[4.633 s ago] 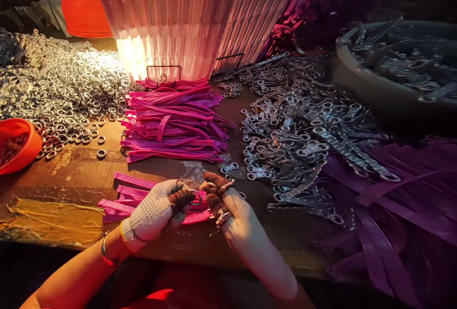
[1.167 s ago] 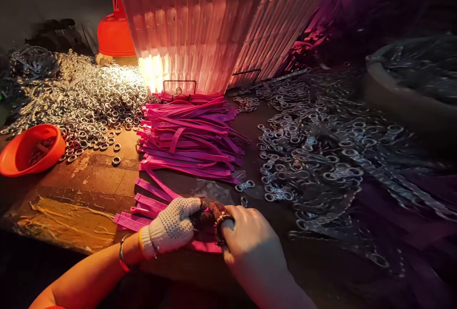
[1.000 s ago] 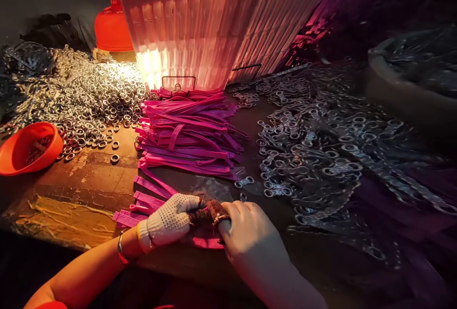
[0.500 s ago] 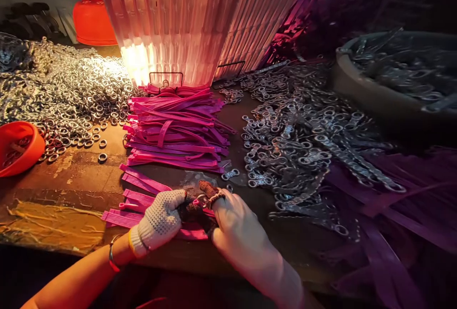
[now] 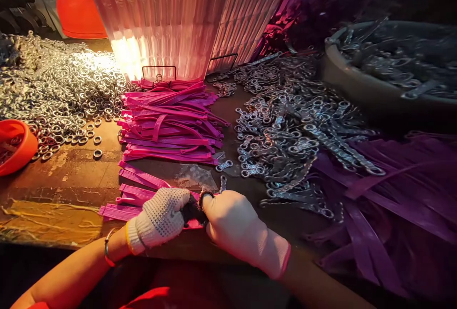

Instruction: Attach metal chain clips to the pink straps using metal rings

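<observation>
Both gloved hands have slid lower on the worn wooden bench (image 5: 71,175), and now the left hand (image 5: 160,217) and right hand (image 5: 237,225) pinch one flat pink plastic strap (image 5: 193,224) at its near edge. Orange plastic bowl (image 5: 21,149) at left holds metal rings; grey round tub (image 5: 357,87) at right is heaped with metal clasps.

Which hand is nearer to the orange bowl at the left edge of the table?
Left. The left hand lies to the right of the orange bowl and nearer the table's front edge; the right hand is farther right still, beyond the left one.
</observation>
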The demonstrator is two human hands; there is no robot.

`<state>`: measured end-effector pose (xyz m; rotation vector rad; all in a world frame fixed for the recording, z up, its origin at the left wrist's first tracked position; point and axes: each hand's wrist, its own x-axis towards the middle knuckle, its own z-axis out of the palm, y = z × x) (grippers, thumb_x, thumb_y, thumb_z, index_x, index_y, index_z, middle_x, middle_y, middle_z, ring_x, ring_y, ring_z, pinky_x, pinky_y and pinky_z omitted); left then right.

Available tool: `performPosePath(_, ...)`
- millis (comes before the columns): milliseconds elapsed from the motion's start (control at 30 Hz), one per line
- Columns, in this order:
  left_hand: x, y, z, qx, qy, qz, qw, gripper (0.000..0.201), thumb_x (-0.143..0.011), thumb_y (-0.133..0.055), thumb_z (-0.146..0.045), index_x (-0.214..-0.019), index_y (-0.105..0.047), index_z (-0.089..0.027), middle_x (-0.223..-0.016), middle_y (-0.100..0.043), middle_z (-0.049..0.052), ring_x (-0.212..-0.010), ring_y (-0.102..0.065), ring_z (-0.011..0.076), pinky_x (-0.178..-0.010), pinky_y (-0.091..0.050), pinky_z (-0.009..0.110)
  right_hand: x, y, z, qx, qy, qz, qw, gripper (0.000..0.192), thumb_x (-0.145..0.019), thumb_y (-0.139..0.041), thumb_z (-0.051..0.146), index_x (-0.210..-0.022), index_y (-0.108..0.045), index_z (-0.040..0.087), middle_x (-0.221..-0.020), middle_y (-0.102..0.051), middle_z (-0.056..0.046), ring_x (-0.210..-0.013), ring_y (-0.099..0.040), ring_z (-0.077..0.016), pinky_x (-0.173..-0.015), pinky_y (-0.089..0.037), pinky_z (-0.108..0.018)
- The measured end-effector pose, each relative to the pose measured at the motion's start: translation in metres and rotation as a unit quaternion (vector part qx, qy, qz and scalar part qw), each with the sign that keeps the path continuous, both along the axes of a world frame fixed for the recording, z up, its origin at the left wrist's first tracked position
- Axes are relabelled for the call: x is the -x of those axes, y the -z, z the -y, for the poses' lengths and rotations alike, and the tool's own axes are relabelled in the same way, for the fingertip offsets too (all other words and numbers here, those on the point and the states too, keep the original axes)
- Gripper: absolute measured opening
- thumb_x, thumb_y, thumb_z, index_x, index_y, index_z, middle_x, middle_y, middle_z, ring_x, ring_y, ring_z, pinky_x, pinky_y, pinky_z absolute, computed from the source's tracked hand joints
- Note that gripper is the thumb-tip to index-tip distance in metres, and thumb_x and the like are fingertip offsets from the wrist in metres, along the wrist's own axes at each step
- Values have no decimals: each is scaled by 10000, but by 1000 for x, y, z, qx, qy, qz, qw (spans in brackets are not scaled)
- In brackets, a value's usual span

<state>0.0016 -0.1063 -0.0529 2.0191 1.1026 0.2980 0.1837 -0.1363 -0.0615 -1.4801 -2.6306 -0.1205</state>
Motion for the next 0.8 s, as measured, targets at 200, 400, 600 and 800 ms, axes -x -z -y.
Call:
performPosePath(200, 47, -21, -13, -14, -63, 12, 998, 169, -862, -530, -187, -911, -691, -173, -783, -681, 30, -645, -561, 136, -584, -394, 233, -11, -1, 9, 17, 47, 21, 999, 58, -732, -632, 143, -715, -588, 175, -609, -612, -56, -581, -504, -173, -588, -240, -323)
performPosePath(400, 39, -12, -13, 345, -234, 310, 855, 557, -914, -461, -610, -1134, -639, -131, -564, -541, -9, -401, -338, 59, -389, -226, 183, -50, 5, -34, 26, 151, 39, 987, 242, -756, -569, 53, -961, -672, 131, -1088, -672, -153, -986, -564, -264, -760, -369, -337)
performPosePath(600, 16, -6, -18, 549, -197, 394, 711, 537, -810, -646, -527, -1176, -636, -134, -1069, -664, 150, -717, -645, 156, -469, -427, 194, -56, 25, -79, 100, 183, 82, 974, 284, -730, -501, -4, -926, -684, 88, -966, -683, -176, -896, -594, -270, -710, -377, -336)
performPosePath(800, 20, -6, -13, 458, -212, 330, 798, 357, -830, -678, -345, -1122, -630, -145, -841, -681, 48, -497, -545, 58, -370, -328, 141, -55, 30, -61, 38, 223, 10, 974, 273, -723, -465, 3, -859, -690, 80, -978, -674, -215, -931, -611, -318, -743, -438, -375)
